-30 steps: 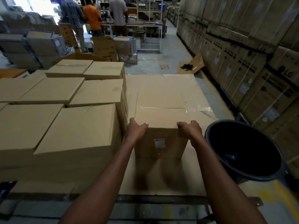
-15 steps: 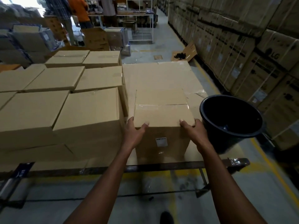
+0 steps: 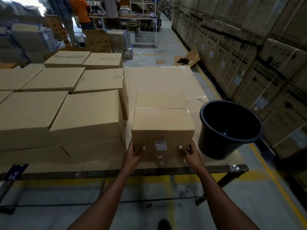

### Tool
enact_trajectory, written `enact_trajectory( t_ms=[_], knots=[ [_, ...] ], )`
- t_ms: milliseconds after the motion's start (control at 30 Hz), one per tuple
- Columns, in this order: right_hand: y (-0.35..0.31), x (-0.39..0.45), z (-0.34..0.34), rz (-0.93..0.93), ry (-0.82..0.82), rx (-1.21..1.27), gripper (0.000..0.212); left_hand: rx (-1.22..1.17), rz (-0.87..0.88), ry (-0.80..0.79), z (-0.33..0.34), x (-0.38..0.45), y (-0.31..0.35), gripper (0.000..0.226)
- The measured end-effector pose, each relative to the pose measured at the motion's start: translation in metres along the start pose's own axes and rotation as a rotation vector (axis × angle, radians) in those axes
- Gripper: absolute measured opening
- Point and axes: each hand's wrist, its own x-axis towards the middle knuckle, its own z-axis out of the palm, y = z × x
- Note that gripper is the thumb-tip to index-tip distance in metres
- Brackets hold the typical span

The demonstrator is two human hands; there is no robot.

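Box (image 3: 162, 120) stands upright at the near edge of the table (image 3: 216, 168), on a cardboard sheet (image 3: 159, 80). It has a taped seam across the top & a small white label (image 3: 160, 145) on the front face. L hand (image 3: 133, 152) grips its lower-left corner, thumb flat on the front, fingers wrapped round the side & out of sight. R hand (image 3: 191, 153) does the same at the lower-right corner. Both arms reach in from the bottom of the view, w/ a dark shoe (image 3: 163, 225) on the floor btwn them. Can't tell whether the box base is lifted or resting. Just left of the box, close w/ a thin gap, is a stack of bigger cartons (image 3: 86, 117), several rows deep. To the right, apart from the box, a black bucket (image 3: 214, 146) sits on the table, mouth turned toward the camera. Farther back: loose cartons on the floor, a white rack (image 3: 146, 22), three people (image 3: 79, 12) at a bench. Along the right wall, LG cartons (image 3: 249, 63) are stacked high down the aisle.
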Motion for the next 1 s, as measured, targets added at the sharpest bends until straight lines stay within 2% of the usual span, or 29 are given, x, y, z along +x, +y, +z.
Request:
enact_trajectory(
  t_ms=[100,233,333,433,567,600,633,733,767,867,1000],
  knots=[
    [-0.005,0.0,0.004,-0.019,0.031,-0.001,0.056,0.039,0.023,0.063,0.002,0.003,0.002,0.078],
    [-0.03,0.001,0.004,-0.094,0.125,-0.009,0.045,0.097,0.067,0.182,0.006,0.001,0.036,0.04],
    [-0.048,0.014,-0.002,-0.142,0.175,-0.053,0.066,0.121,0.135,0.285,0.011,0.0,0.07,0.029],
    [-0.075,0.025,-0.004,-0.16,0.209,-0.106,0.077,0.129,0.158,0.326,0.012,0.006,0.099,0.036],
    [-0.112,0.042,-0.009,-0.197,0.252,-0.219,0.07,0.293,0.134,0.319,0.007,0.03,0.12,0.078],
    [-0.118,0.047,-0.01,-0.179,0.245,-0.258,0.07,0.322,0.115,0.305,0.007,0.036,0.126,0.083],
    [-0.125,0.052,-0.011,-0.154,0.229,-0.294,0.07,0.338,0.1,0.285,0.007,0.04,0.132,0.08],
    [-0.135,0.065,-0.01,-0.096,0.17,-0.38,0.068,0.368,0.056,0.228,0.007,0.054,0.14,0.05],
    [-0.136,0.07,-0.01,-0.091,0.155,-0.395,0.066,0.372,0.046,0.225,0.007,0.059,0.14,0.046],
    [-0.136,0.082,-0.006,-0.078,0.106,-0.423,0.064,0.365,0.031,0.223,0.005,0.068,0.138,0.045],
    [-0.137,0.097,-0.004,-0.067,0.053,-0.481,0.073,0.407,0.009,0.218,0.004,0.077,0.137,0.051]
  ],
)
